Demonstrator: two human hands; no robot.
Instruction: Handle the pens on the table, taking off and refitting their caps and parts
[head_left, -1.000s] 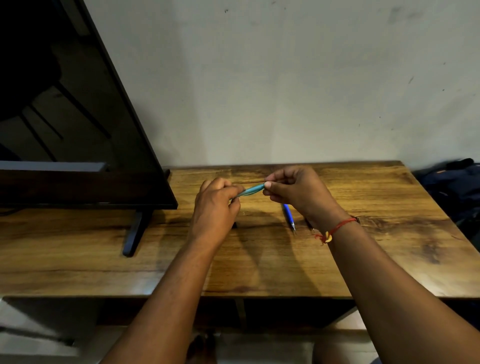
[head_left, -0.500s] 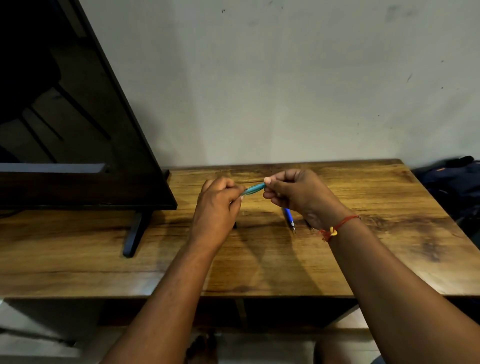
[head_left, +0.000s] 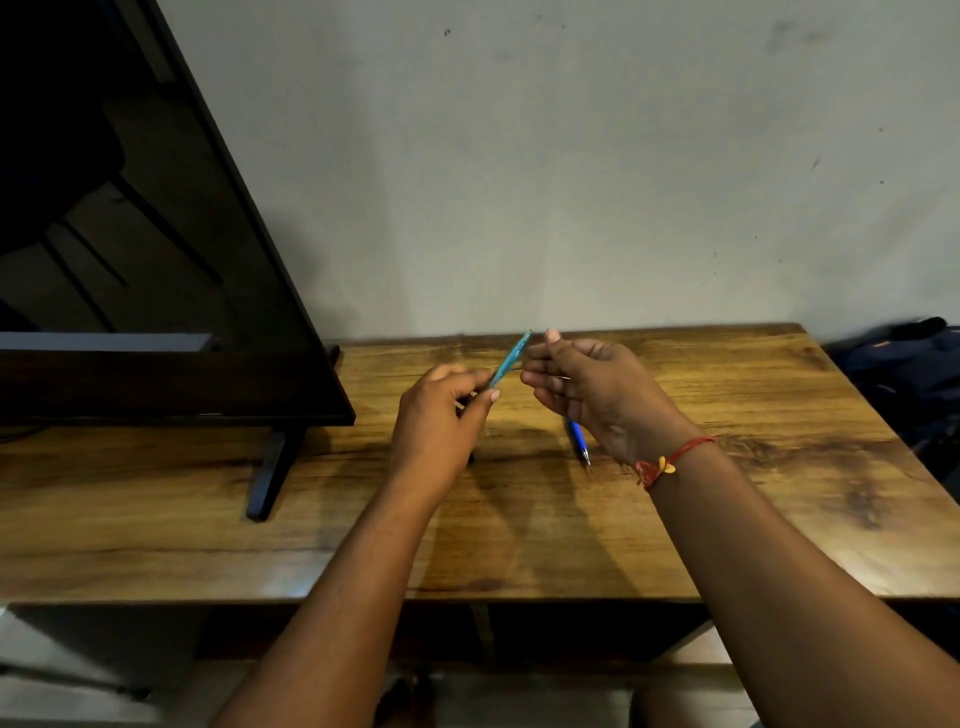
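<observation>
A flat-screen television (head_left: 156, 260) stands on the left part of a wooden table (head_left: 753, 519), its dark glossy panel leaning across the upper left and its slim black stand foot (head_left: 270, 467) running toward the near edge. The table top is warm brown plank with strong grain and darker stains. Its back edge meets a plain pale wall (head_left: 571, 182) marked with small specks.

Right of the television, above the middle of the table, the left hand (head_left: 441, 421) pinches the lower end of a teal pen (head_left: 511, 361) between thumb and fingertips. The slender barrel tilts up and away from the television. Its top end is just beside the right hand (head_left: 587, 389); whether they touch cannot be told. The right hand's fingers are curled toward the palm with the thumb raised. A thin pale line shows among them, but whether they grip anything cannot be told. A red thread bracelet (head_left: 670, 460) with a yellow knot circles that wrist.

Under the right hand, farther from the television, a blue pen (head_left: 576, 441) lies on the wood with its metal tip toward the near edge; the hand hides its upper half. A small dark piece (head_left: 471, 458) shows at the left hand's heel, too small to name.

Bare wood stretches from the hands to the table's right edge, farthest from the television. Past that edge lies a dark bag (head_left: 909, 374).
</observation>
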